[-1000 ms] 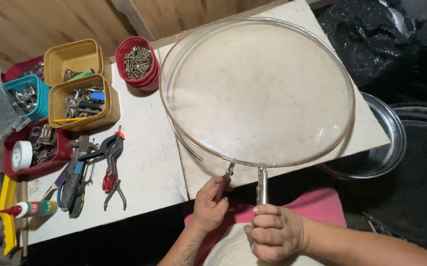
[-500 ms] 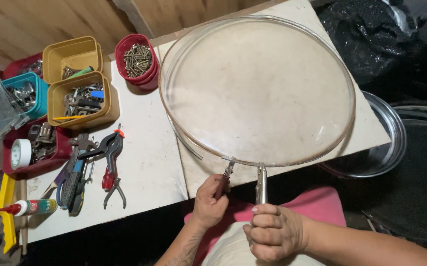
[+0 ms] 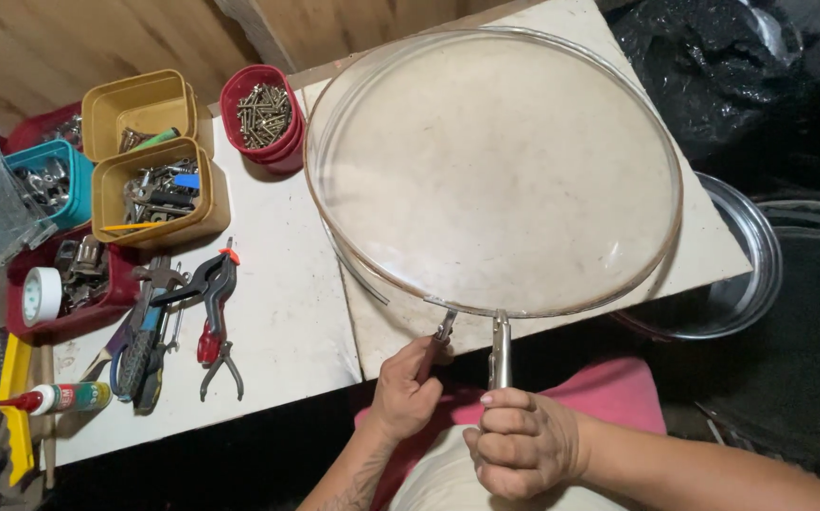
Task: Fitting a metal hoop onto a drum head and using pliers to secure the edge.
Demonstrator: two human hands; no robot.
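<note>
A large round clear dome lid with a metal rim [image 3: 495, 170] lies on the white table [image 3: 277, 312]. My left hand [image 3: 408, 386] grips a red-handled plier [image 3: 436, 343] whose jaws bite the rim at its near edge. My right hand [image 3: 521, 443] is closed around the handles of a metal locking plier [image 3: 500, 345], clamped on the rim just to the right of the first tool. Both hands are off the table's front edge, above a pink cloth [image 3: 608, 393].
Left of the lid stand a red cup of screws [image 3: 263, 115], two yellow tubs [image 3: 149, 161] of hardware, a teal bin [image 3: 45, 180], a tape roll [image 3: 43, 295], loose clamps and pliers [image 3: 203, 308] and a glue bottle [image 3: 64, 397]. A metal pan [image 3: 741, 274] sits at the right.
</note>
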